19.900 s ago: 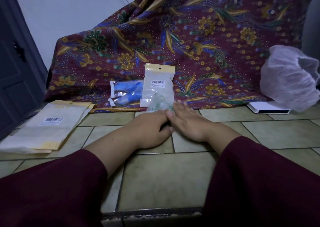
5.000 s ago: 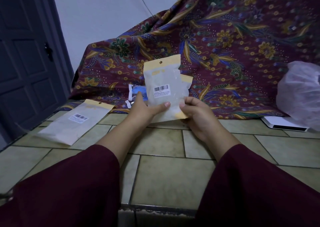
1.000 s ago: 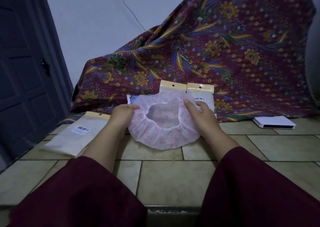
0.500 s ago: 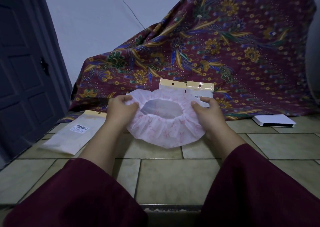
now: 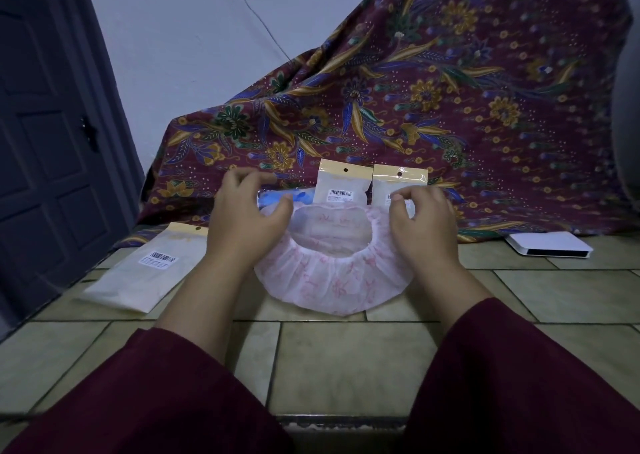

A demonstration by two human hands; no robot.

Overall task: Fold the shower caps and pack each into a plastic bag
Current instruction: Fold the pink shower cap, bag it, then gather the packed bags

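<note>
A pink-patterned white shower cap (image 5: 332, 280) lies on the tiled floor (image 5: 346, 360) with its elastic opening facing up. My left hand (image 5: 242, 221) is over the cap's left edge; its thumb touches the rim, and its fingers are lifted and spread. My right hand (image 5: 422, 225) is at the right edge, fingertips pinched at the far rim. Behind the cap, two filled plastic bags with yellow headers (image 5: 341, 190) (image 5: 398, 183) lean on the cloth. A pile of flat empty bags (image 5: 149, 266) lies to the left.
A patterned maroon cloth (image 5: 450, 90) drapes over something behind the work spot. A blue packed item (image 5: 277, 195) shows behind my left hand. A flat white box (image 5: 547, 244) sits at the right. A dark door (image 5: 45, 142) stands at the left.
The cap has come down from my raised grip onto the floor. My left fingers have let go of the rim and lifted, and both hands have moved to its far side.
</note>
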